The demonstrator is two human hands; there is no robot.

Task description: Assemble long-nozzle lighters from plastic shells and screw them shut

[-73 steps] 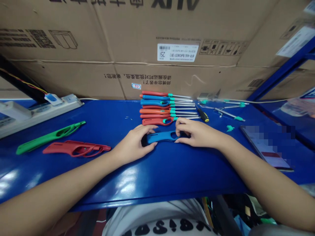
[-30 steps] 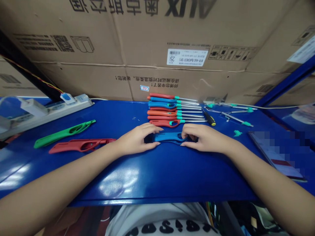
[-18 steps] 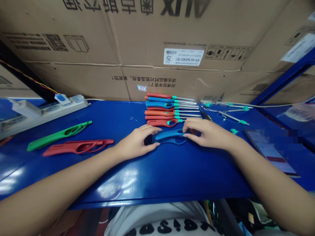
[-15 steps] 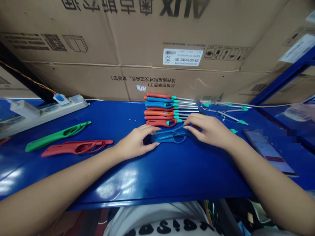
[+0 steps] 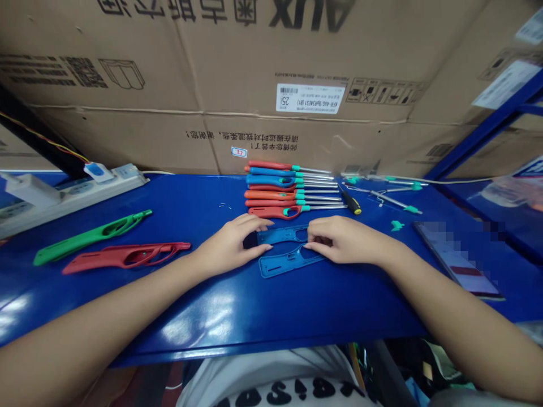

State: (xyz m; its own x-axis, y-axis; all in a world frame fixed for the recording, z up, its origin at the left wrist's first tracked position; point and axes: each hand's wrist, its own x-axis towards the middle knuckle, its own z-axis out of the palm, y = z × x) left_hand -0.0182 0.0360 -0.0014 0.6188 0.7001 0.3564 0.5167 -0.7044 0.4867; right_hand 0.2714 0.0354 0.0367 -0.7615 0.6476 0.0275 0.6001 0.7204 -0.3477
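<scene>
Two blue lighter shell halves lie side by side in front of me, inner ribs facing up. My left hand (image 5: 233, 240) spans the left end of the farther blue shell half (image 5: 284, 234), gripping it between thumb and fingers. With fingers curled, my right hand (image 5: 335, 238) pinches the right part of the nearer blue shell half (image 5: 282, 263), which tilts slightly; its right end is partly hidden. Just beyond my hands, several red, orange and blue gas lighters (image 5: 275, 195) with metal tubes lie in a row.
To the left lie a green shell half (image 5: 85, 238) and a red shell half (image 5: 114, 258), near a white power strip (image 5: 76, 198). A screwdriver (image 5: 352, 202), metal tubes with green tips (image 5: 394, 202) and a phone (image 5: 458, 263) are on the right. A cardboard box (image 5: 161, 135) stands behind.
The blue shell has come apart into two halves. My right hand has brought one half toward me, below the other. The screwdriver now shows beside the lighters.
</scene>
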